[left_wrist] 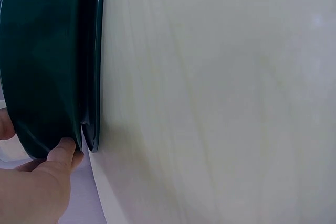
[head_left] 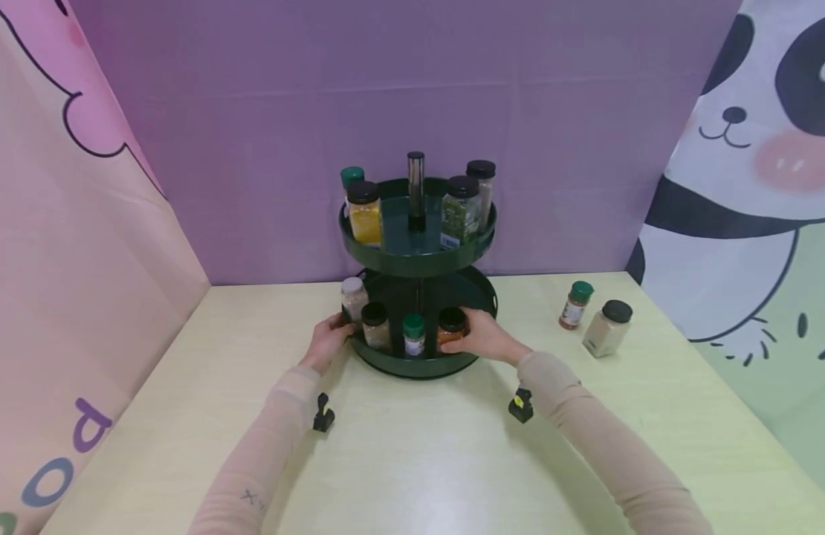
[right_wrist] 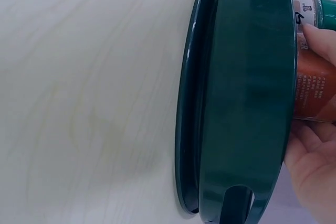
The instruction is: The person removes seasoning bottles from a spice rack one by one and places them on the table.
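A dark green two-tier spice rack [head_left: 415,263] stands on the table. My left hand [head_left: 328,342] grips the left rim of its lower tray [head_left: 412,367]; in the left wrist view, fingertips lie against the tray's outer wall. On that tray, my right hand [head_left: 487,338] holds a black-lidded jar of orange-red spice [right_wrist: 315,85], thumb on one side and fingers on the other. A small green-capped jar [head_left: 414,338] stands beside it. Further left are a black-lidded jar [head_left: 375,333] and a pale-lidded jar [head_left: 354,299], the latter nearest my left hand.
The upper tray [head_left: 415,263] carries a yellow spice jar [head_left: 366,223], a green herb jar [head_left: 458,219] and others around a metal post [head_left: 415,189]. To the right on the table stand a green-capped red jar [head_left: 573,312] and a black-lidded beige jar [head_left: 606,333]. A purple backdrop [head_left: 285,111] hangs behind.
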Action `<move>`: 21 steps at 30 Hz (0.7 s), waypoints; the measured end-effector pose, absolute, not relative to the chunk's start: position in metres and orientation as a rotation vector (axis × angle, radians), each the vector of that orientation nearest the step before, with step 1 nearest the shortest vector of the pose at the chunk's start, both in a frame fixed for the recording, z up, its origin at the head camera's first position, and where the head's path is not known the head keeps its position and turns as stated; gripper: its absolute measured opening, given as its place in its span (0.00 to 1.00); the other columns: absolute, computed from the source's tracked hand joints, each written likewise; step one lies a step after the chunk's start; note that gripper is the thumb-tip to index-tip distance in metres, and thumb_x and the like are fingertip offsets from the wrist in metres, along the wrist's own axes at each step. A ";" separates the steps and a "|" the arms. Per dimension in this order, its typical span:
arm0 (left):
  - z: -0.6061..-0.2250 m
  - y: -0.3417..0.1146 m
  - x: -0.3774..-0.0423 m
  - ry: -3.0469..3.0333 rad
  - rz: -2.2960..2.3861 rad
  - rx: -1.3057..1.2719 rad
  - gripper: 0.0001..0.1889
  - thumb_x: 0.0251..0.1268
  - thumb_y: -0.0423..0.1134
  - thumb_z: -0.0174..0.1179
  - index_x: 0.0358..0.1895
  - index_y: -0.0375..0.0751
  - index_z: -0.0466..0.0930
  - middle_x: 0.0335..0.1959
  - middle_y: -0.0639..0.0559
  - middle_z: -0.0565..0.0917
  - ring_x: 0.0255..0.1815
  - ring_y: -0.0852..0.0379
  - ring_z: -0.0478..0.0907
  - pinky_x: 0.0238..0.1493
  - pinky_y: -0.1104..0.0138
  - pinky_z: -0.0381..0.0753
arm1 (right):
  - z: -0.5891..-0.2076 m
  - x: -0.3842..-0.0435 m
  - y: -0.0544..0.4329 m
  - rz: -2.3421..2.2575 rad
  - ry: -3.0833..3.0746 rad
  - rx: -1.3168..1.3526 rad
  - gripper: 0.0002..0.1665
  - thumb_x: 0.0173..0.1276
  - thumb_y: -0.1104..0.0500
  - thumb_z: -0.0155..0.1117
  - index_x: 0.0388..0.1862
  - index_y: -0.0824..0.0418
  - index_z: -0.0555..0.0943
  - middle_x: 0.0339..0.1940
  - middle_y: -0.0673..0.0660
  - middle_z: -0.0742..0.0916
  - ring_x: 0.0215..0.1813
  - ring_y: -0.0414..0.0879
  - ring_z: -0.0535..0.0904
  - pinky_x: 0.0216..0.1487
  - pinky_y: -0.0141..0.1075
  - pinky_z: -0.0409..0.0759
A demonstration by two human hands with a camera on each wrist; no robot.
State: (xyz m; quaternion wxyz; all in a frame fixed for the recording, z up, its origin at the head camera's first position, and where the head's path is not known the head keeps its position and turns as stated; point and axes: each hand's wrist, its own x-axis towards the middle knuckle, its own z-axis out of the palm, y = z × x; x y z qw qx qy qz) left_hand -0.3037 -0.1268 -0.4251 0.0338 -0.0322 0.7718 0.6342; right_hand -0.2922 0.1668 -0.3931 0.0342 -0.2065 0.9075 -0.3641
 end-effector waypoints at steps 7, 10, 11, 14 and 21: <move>-0.424 -0.126 -0.305 2.371 1.962 -0.104 0.27 0.63 0.30 0.46 0.66 0.27 0.56 0.66 0.33 0.62 0.66 0.43 0.62 0.66 0.57 0.64 | -0.391 -0.292 0.168 -1.141 2.804 -0.640 0.36 0.48 0.52 0.74 0.55 0.61 0.72 0.49 0.58 0.81 0.48 0.50 0.76 0.51 0.46 0.77; -0.423 -0.126 -0.304 2.369 1.960 -0.099 0.27 0.63 0.30 0.46 0.67 0.27 0.56 0.67 0.33 0.61 0.67 0.43 0.61 0.66 0.57 0.63 | -0.388 -0.292 0.168 -1.152 2.803 -0.630 0.37 0.49 0.52 0.74 0.57 0.60 0.71 0.51 0.58 0.81 0.48 0.50 0.76 0.51 0.45 0.77; -0.423 -0.126 -0.304 2.366 1.961 -0.101 0.27 0.64 0.30 0.46 0.67 0.28 0.55 0.67 0.33 0.61 0.67 0.43 0.61 0.66 0.57 0.63 | -0.387 -0.292 0.168 -1.154 2.804 -0.625 0.37 0.49 0.52 0.74 0.57 0.60 0.71 0.51 0.58 0.81 0.47 0.50 0.76 0.50 0.45 0.78; -0.424 -0.126 -0.304 2.366 1.958 -0.098 0.27 0.64 0.30 0.46 0.67 0.27 0.55 0.67 0.33 0.61 0.67 0.43 0.60 0.66 0.56 0.63 | -0.385 -0.292 0.168 -1.151 2.813 -0.620 0.36 0.50 0.52 0.73 0.56 0.60 0.71 0.50 0.58 0.81 0.46 0.49 0.77 0.48 0.43 0.79; -0.426 -0.125 -0.305 2.368 1.946 -0.113 0.27 0.65 0.31 0.46 0.67 0.29 0.55 0.68 0.34 0.60 0.68 0.44 0.59 0.67 0.58 0.62 | -0.380 -0.295 0.170 -1.153 2.827 -0.580 0.37 0.50 0.51 0.73 0.58 0.59 0.70 0.49 0.57 0.82 0.45 0.49 0.78 0.46 0.41 0.80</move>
